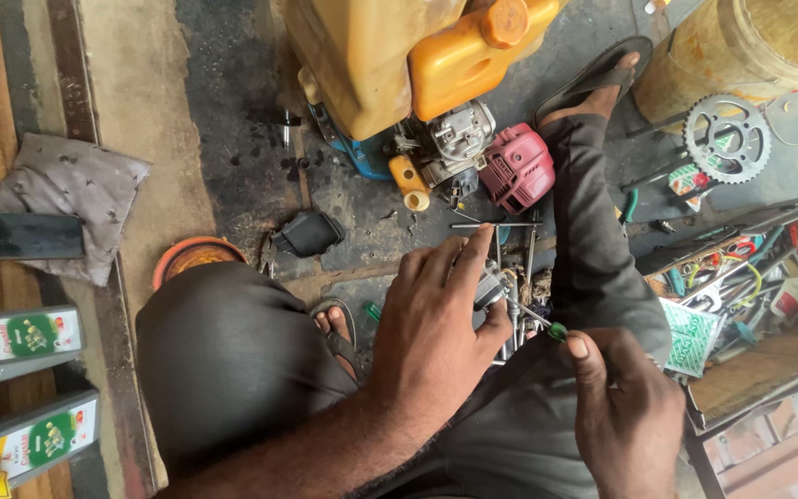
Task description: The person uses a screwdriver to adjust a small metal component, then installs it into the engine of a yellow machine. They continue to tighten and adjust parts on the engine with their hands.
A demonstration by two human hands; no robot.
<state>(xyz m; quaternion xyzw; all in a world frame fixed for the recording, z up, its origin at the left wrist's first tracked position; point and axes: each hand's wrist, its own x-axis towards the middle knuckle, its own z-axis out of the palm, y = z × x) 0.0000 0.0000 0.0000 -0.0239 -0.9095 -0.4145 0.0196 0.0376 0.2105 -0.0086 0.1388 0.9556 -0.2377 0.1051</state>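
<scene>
Down on a stained, oily concrete floor (233,139), the person is sitting low with knees spread. The right hand (625,407) is pinching a green-handled screwdriver (556,330), fingers closed tight around it, its tip angling into a small grey metal part (491,288). The left hand (436,323) is curling over that part, steadying it between the knees. Off to the right, an open wooden toolbox (741,370) is lying crammed with pliers, wires and tools. Further out, a yellow engine tank (390,55) is standing beside a red cover (517,168) and a sprocket (727,139).
</scene>
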